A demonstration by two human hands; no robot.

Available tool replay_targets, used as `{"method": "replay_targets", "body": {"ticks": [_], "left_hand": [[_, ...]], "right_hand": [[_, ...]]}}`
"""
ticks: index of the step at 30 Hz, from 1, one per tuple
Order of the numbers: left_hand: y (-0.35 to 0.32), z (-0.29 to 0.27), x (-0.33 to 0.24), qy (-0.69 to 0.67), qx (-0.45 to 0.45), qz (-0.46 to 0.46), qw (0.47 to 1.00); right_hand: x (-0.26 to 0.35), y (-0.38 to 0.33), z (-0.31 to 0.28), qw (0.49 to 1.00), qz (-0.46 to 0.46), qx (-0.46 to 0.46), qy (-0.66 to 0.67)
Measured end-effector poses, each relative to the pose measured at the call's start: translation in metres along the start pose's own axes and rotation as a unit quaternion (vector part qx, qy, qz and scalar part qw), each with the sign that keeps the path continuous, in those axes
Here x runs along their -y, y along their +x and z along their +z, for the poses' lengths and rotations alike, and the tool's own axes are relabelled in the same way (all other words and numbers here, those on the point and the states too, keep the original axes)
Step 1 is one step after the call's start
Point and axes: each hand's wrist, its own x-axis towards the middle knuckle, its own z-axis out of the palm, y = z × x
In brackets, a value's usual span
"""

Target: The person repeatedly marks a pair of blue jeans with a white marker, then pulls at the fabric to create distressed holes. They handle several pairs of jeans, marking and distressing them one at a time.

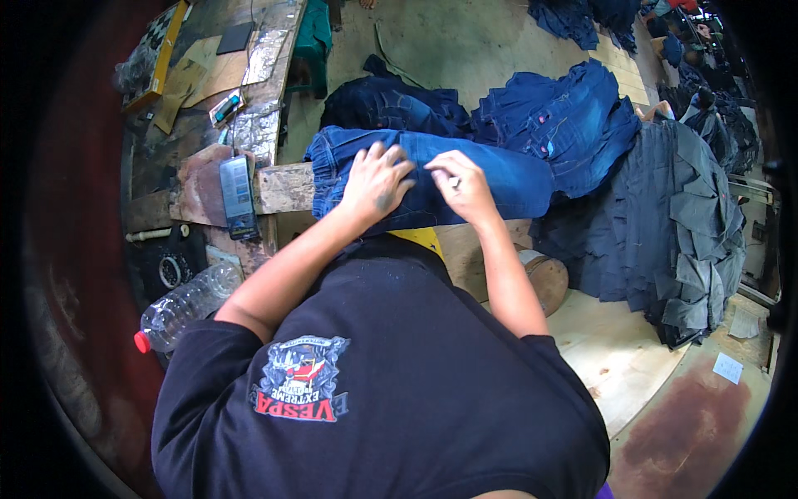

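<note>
The left hand lies flat and open on the blue jeans, and the right hand pinches the cloth in its grip.

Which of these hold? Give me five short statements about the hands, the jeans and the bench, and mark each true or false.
1. Both hands rest on blue jeans. True.
2. The left hand holds the plastic bottle. False: the plastic bottle lies apart, at lower left.
3. A dark phone lies on the wooden bench. True.
4. The bottle's cap is green. False: it is red.
5. The right hand pinches something small over the denim. True; what it is cannot be told.
</note>
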Motion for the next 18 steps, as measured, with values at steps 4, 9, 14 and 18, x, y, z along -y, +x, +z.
{"method": "replay_targets", "body": {"ticks": [4,9,14,18], "left_hand": [[-0.023,0.003,-0.003,-0.005,0.011,-0.049,0.999],[-0.018,0.009,-0.009,0.020,-0.005,-0.069,0.997],[-0.021,0.004,-0.014,0.078,-0.012,-0.003,0.997],[-0.033,-0.008,-0.011,0.113,-0.053,-0.015,0.992]], "right_hand": [[0.004,0.008,0.006,0.992,-0.082,0.054,-0.084],[-0.007,0.015,0.009,0.978,-0.135,0.067,-0.146],[-0.023,0.004,0.006,0.985,-0.150,0.023,-0.083],[-0.031,-0.007,0.000,0.987,-0.162,-0.007,-0.022]]}}
